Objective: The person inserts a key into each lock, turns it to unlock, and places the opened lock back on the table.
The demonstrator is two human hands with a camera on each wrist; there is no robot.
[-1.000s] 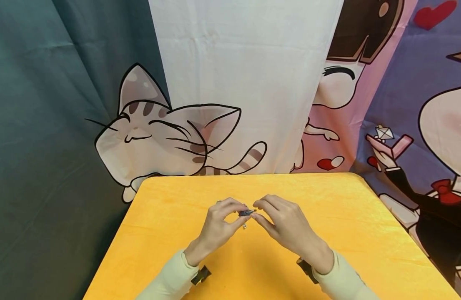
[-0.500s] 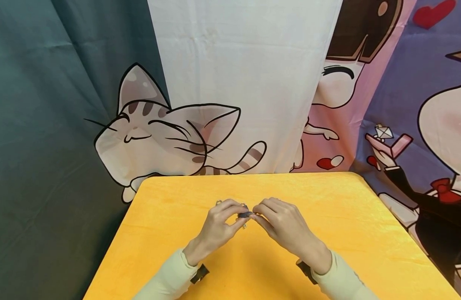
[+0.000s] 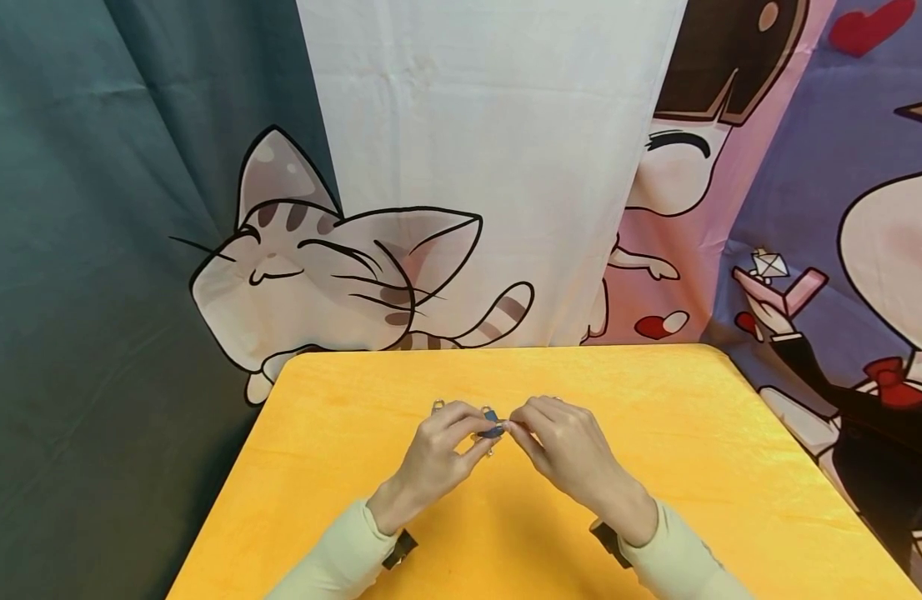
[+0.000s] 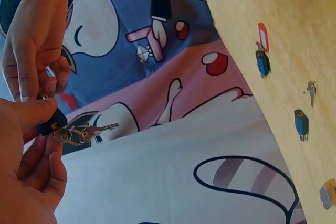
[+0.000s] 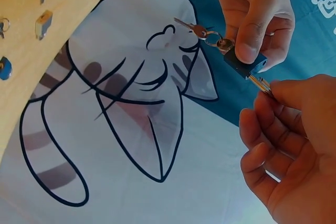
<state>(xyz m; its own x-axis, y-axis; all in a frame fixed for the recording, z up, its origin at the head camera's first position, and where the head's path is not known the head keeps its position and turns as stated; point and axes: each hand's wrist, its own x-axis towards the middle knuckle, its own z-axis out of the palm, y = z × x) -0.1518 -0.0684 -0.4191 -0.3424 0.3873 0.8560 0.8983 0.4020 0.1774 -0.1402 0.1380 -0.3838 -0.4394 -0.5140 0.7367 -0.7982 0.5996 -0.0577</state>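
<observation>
A small dark blue padlock (image 3: 493,432) is held up over the table between both hands. My left hand (image 3: 434,446) grips its body between thumb and fingers. A key (image 5: 224,44) sits at the padlock's end, and a second key (image 5: 199,31) hangs from it on a ring. At the opposite end, my right hand (image 3: 573,446) pinches the brass-coloured shackle (image 5: 257,81) with thumb and fingertips. Whether the shackle is locked cannot be told, as the fingertips cover its far part. In the left wrist view, the padlock (image 4: 52,123) is partly behind the left thumb.
On the yellow-covered table (image 3: 626,500) lie another blue padlock (image 4: 301,123), one more blue padlock (image 4: 262,64) with a red tag (image 4: 263,36), a loose key (image 4: 311,94) and a brass-and-silver padlock (image 4: 329,195). A printed curtain (image 3: 491,150) hangs behind the table's far edge.
My right fingertips, apart a second ago, have come together on the shackle. Behind the hands, a blue padlock on the table shows more. The left hand has barely moved.
</observation>
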